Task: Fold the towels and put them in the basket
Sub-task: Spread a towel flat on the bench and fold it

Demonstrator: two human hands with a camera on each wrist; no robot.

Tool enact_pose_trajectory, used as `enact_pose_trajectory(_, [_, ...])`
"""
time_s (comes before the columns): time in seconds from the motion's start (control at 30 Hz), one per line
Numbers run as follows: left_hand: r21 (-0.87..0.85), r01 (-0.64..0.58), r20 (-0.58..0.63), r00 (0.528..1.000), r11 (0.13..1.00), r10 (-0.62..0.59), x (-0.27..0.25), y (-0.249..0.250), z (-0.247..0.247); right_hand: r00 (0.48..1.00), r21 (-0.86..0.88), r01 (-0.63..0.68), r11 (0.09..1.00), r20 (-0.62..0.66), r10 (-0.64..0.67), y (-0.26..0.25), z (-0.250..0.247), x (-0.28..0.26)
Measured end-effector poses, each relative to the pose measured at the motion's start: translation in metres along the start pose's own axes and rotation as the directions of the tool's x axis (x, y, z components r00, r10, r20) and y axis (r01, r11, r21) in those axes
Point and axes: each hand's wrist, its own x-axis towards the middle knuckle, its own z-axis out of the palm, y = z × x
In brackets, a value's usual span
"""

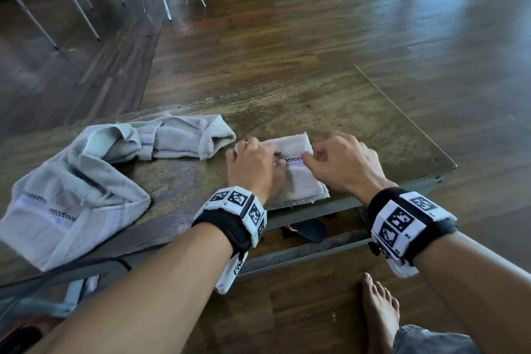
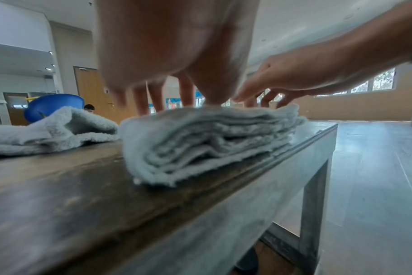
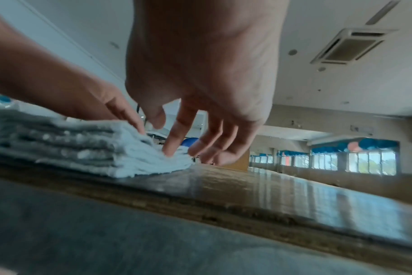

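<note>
Folded towel [image 1: 293,172] at worktop [image 1: 359,121] near edge, under both hands: left hand [image 1: 253,167] fingertips press on top, relaxed; right hand [image 1: 342,164] fingers spread, touching its right side.

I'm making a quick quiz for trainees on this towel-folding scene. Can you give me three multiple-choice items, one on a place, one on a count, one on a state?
1. Where does the folded towel lie?
A. near the table's front edge
B. on the floor
C. on a chair

2. How many unfolded towels lie on the table?
A. none
B. two
C. five

3. What is the left hand doing?
A. hanging idle
B. resting on the folded towel
C. lifting a basket

Answers: 1 A, it lies by the near edge. 2 B, one crumpled towel and a nearer one. 3 B, its fingers touch the top.
</note>
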Motion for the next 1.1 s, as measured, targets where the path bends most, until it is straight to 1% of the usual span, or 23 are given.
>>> enact_pose_trajectory(0.03, [-0.035,0.004,0.049,0.999,0.999,-0.002,-0.002,0.002,0.002,0.999,0.004,0.038,0.999,-0.035,-0.037,-0.002,0.002,-0.002])
enact_pose_trajectory(0.07, [-0.063,-0.023,0.08,0.996,0.998,0.028,-0.004,0.002,0.004,0.996,0.044,0.081,0.996,-0.048,-0.079,-0.005,0.004,-0.004])
enact_pose_trajectory(0.13, [-0.119,-0.136,0.108,0.983,0.983,0.149,-0.006,0.004,0.005,0.988,0.216,0.151,0.965,-0.021,-0.15,-0.012,0.01,-0.004])
enact_pose_trajectory(0.17, [-0.161,-0.187,0.097,0.974,0.969,0.204,-0.007,0.004,0.006,0.986,0.312,0.157,0.937,0.006,-0.167,-0.016,0.014,-0.003])
enact_pose_trajectory(0.2, [-0.193,-0.212,0.074,0.97,0.958,0.23,-0.007,0.004,0.007,0.984,0.381,0.151,0.912,0.032,-0.176,-0.018,0.018,-0.003])
enact_pose_trajectory(0.23, [-0.209,-0.214,0.046,0.972,0.954,0.228,-0.008,0.003,0.008,0.981,0.407,0.136,0.903,0.071,-0.179,-0.02,0.022,-0.003])
enact_pose_trajectory(0.27, [-0.215,-0.2,0.03,0.977,0.956,0.211,-0.008,0.002,0.01,0.977,0.378,0.117,0.918,0.124,-0.176,-0.019,0.028,-0.004])
enact_pose_trajectory(0.3, [-0.213,-0.175,0.048,0.981,0.961,0.19,-0.009,0.002,0.013,0.97,0.301,0.108,0.947,0.177,-0.167,-0.018,0.033,-0.005])
enact_pose_trajectory(0.37, [-0.186,-0.124,0.173,0.972,0.975,0.157,-0.01,0.001,0.021,0.961,0.113,0.14,0.984,0.223,-0.162,-0.011,0.042,-0.008])
enact_pose_trajectory(0.43, [-0.154,-0.087,0.277,0.953,0.984,0.127,-0.008,-0.002,0.027,0.962,0.042,0.164,0.986,0.213,-0.17,-0.008,0.047,-0.009])
enact_pose_trajectory(0.5, [-0.148,-0.061,0.317,0.943,0.987,0.105,-0.005,-0.006,0.03,0.964,0.022,0.173,0.985,0.201,-0.174,-0.008,0.049,-0.008])
enact_pose_trajectory(0.63, [-0.131,-0.032,0.359,0.93,0.991,0.077,-0.004,-0.012,0.03,0.96,-0.005,0.193,0.981,0.209,-0.187,-0.005,0.048,-0.008])
enact_pose_trajectory(0.73, [-0.146,-0.005,0.377,0.924,0.989,0.06,-0.004,-0.015,0.029,0.963,-0.01,0.18,0.984,0.206,-0.174,-0.004,0.047,-0.01])
enact_pose_trajectory(0.87, [-0.165,0.026,0.385,0.922,0.986,0.04,-0.004,-0.018,0.03,0.971,-0.007,0.14,0.99,0.194,-0.136,-0.004,0.046,-0.012])
enact_pose_trajectory(1.0, [-0.174,0.034,0.382,0.923,0.984,0.036,-0.005,-0.019,0.029,0.978,0.011,0.06,0.998,0.198,-0.061,-0.005,0.046,-0.014])
enact_pose_trajectory(1.1, [-0.177,0.056,0.398,0.917,0.983,0.02,-0.005,-0.025,0.028,0.98,0.007,0.023,1.0,0.196,-0.024,-0.005,0.047,-0.015])
